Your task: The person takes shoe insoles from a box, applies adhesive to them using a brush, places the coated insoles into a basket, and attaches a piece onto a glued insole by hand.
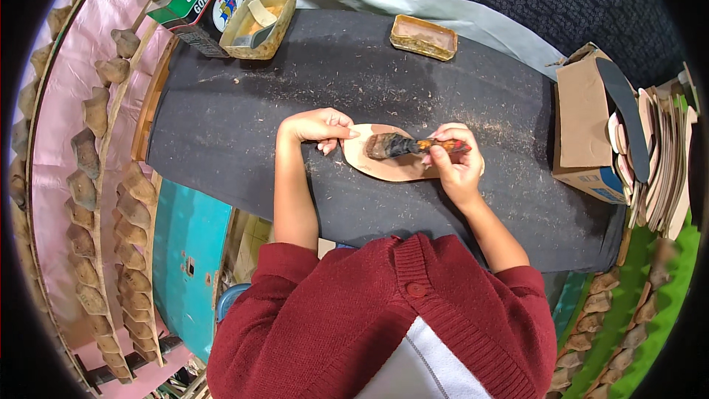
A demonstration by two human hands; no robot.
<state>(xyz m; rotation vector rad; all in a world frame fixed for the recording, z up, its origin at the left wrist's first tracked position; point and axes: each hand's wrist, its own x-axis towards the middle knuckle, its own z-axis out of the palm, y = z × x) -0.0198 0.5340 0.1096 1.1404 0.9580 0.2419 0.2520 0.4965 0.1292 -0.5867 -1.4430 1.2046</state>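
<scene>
A tan, sole-shaped shoe piece lies over the dark table cover in front of me. My left hand pinches its left end, thumb on top and the other fingers curled at the edge. In my right hand is a glue brush, its dark, stained handle marked with orange and red. The wide brown bristles rest against the upper face of the sole piece, left of its middle. Part of the piece's right end is hidden under my right hand.
At the far left stand a green and black metal can and a yellowish tub with scrapers in it. A shallow tray sits at the back. On the right, a cardboard box leans by stacked soles. Racks of shoe lasts line the left.
</scene>
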